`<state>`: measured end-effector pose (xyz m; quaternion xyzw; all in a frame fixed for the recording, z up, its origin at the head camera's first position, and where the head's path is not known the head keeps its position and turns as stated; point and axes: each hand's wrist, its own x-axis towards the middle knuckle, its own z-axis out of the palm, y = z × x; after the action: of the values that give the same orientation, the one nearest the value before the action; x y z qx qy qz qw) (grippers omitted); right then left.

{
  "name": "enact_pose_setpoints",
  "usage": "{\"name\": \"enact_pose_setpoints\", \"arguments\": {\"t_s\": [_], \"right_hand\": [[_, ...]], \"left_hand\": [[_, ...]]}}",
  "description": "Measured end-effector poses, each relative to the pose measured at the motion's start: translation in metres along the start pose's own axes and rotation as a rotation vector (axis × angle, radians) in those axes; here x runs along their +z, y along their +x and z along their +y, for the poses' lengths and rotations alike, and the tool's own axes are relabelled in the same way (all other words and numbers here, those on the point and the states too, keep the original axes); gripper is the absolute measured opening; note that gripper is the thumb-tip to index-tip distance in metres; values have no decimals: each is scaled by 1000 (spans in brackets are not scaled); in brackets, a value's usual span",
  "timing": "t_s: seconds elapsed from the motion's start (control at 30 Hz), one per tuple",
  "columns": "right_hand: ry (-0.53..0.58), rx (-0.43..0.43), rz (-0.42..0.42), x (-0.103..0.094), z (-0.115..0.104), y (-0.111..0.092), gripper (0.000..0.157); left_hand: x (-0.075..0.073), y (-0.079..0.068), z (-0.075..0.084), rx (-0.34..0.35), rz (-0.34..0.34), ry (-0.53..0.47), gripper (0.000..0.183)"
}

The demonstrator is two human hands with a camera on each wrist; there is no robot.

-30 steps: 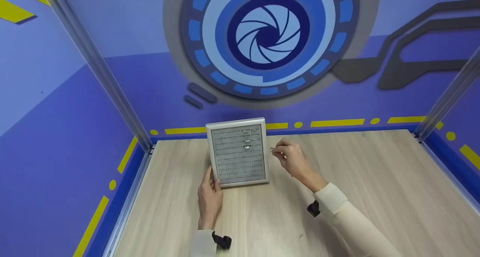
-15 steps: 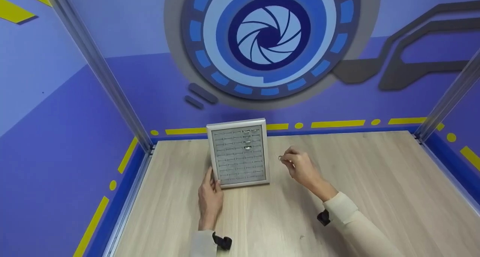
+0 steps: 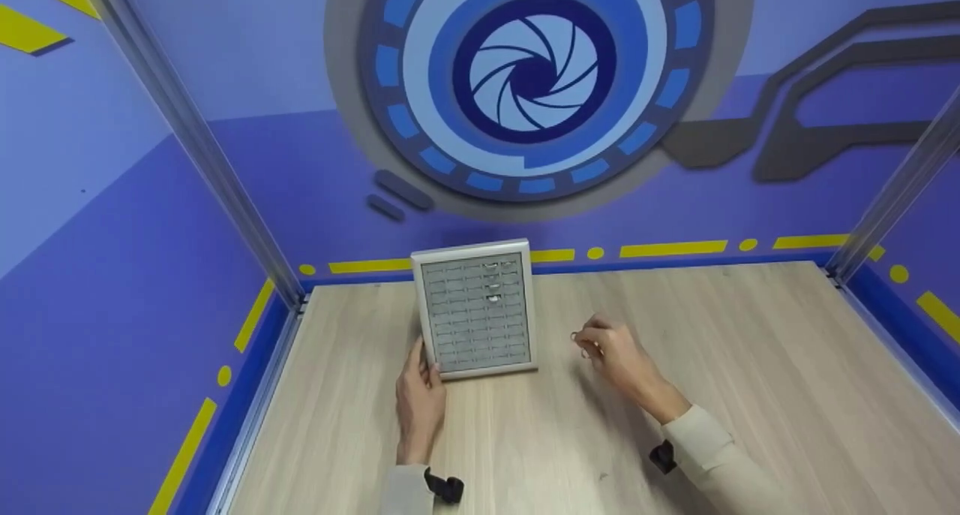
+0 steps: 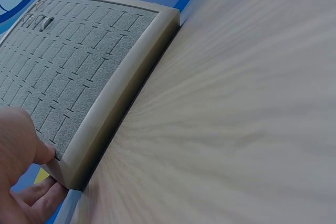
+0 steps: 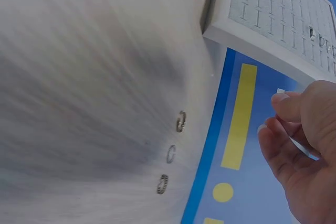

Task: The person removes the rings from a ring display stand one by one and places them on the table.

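A ring display tray (image 3: pixel 487 372) with a white frame and a grey slotted pad stands propped up on the table. Several silver rings (image 3: pixel 493 298) sit in its upper right slots. My left hand (image 3: pixel 421 402) grips the lower left corner, thumb (image 4: pixel 44 153) over the front and fingers behind. To the right of the tray, my right hand (image 3: pixel 619 357) pinches a small ring (image 3: pixel 574 336) between thumb and fingertips, held apart from the tray. In the right wrist view that ring is mostly hidden by the fingers, with just a small bright bit showing.
Three loose rings (image 5: pixel 171 154) lie in a row on the wooden table (image 3: pixel 750 350), seen in the right wrist view. Behind the tray rises a blue and purple printed wall (image 3: pixel 300 170). Metal posts (image 3: pixel 247 215) stand at the back corners.
My right hand has drawn away from the tray's right edge, moving right and toward the body with the ring pinched. The left hand and tray stay put.
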<state>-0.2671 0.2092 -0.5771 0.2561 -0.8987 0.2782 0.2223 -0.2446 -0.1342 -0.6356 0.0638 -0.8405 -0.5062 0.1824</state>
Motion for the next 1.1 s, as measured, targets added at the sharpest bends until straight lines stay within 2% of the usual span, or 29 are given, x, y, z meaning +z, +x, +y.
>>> {"name": "enact_pose_setpoints", "arguments": {"t_s": [0.3,0.77,1.1], "right_hand": [[2,38,-57,3,8,-14,13],[-56,15,-68,9,18,-33,12],[-60,87,-133,13,22,-39,13]], "left_hand": [[0,0,-1,-1,2,1,62],[1,1,0,-2,0,12,62],[1,0,1,-8,1,14,61]]}}
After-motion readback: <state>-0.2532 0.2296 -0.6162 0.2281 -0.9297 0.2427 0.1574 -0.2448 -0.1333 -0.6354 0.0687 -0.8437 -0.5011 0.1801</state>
